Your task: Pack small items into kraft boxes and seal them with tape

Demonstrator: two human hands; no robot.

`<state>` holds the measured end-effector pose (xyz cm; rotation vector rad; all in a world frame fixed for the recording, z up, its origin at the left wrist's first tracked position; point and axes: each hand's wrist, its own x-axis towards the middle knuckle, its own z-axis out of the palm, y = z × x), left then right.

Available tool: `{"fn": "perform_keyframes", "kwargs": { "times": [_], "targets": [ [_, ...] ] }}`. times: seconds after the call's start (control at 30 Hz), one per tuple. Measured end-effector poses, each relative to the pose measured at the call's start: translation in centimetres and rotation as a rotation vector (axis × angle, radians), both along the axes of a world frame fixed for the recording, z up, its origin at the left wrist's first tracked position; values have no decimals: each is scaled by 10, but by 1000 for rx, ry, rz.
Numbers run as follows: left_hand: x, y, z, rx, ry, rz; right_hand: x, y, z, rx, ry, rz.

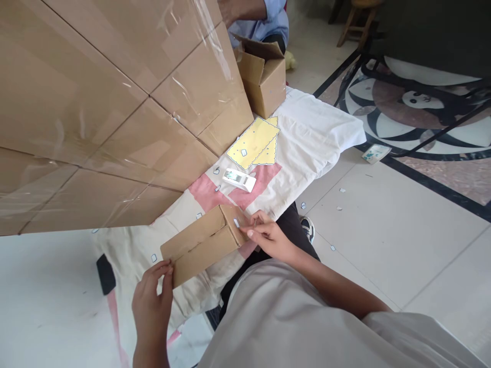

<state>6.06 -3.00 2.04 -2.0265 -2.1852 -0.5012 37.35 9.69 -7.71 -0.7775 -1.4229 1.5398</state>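
A small closed cardboard box (203,237) lies at a slant on the cloth in front of me, its centre seam facing up. My left hand (152,289) pinches its left end between thumb and fingers. At the opposite end, my right hand (266,236) has its thumb and fingertips drawn together against the end panel. Beside those fingertips, a small white sticker (236,223) sits on that panel. Just beyond the box is a slim white carton (239,180) with a green-tinted print. Behind it, yellow scalloped-edge sheets (253,142) overlap, with a small white piece on top.
Stacked, taped cardboard boxes (126,102) form a wall at left. An open carton (268,82) stands at the cloth's far end, near another person's arm (245,10). Small white scraps dot the cloth (322,120) and tiled floor (368,214). A wooden stool (358,23) is farther back.
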Motion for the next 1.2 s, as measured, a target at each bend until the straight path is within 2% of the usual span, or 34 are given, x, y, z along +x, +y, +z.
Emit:
{"fn": "perform_keyframes", "kwargs": {
  "times": [0.17,0.3,0.47,0.57,0.67,0.73,0.8,0.87,0.97,1.07,1.2],
  "targets": [
    [7,-5,-7,50,-22,17,-6,11,6,-25,24,-81],
    [8,-8,-10,77,-1,19,-12,5,5,-46,35,-138],
    [8,-8,-14,117,-30,55,-3,1,4,-111,21,-299],
    [7,-6,-15,122,-34,50,-1,8,4,-76,-11,-374],
    [9,-7,-16,125,-40,54,11,12,-8,-44,-110,-513],
    [10,-9,-17,136,-72,68,30,7,-25,-52,-207,-648],
    [11,-11,-19,145,-111,85,52,-3,-45,-59,-334,-723],
    [12,-11,-19,146,-136,94,70,-18,-64,-47,-463,-628],
    [11,-10,-18,142,-142,91,81,-41,-79,15,-618,-305],
    [11,-8,-17,131,-130,102,81,-53,-80,80,-738,-89],
    [12,-9,-17,153,-115,98,83,-49,-72,122,-801,57]
  ]
}}
